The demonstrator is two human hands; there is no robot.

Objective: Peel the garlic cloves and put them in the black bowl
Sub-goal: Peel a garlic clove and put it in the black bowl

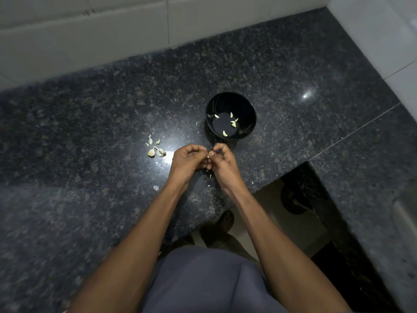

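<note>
Together, left hand point(188, 160) and right hand point(222, 160) pinch a garlic clove point(208, 157).

No legible text or labels anywhere.

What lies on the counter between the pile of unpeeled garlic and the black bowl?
In the head view, only dark counter with a few tiny flecks of skin lies between the garlic pile and the black bowl; no cloves.

Dark speckled granite counter point(90, 132); white tiled wall point(112, 30) behind; foot point(225, 220) on floor below.
</note>
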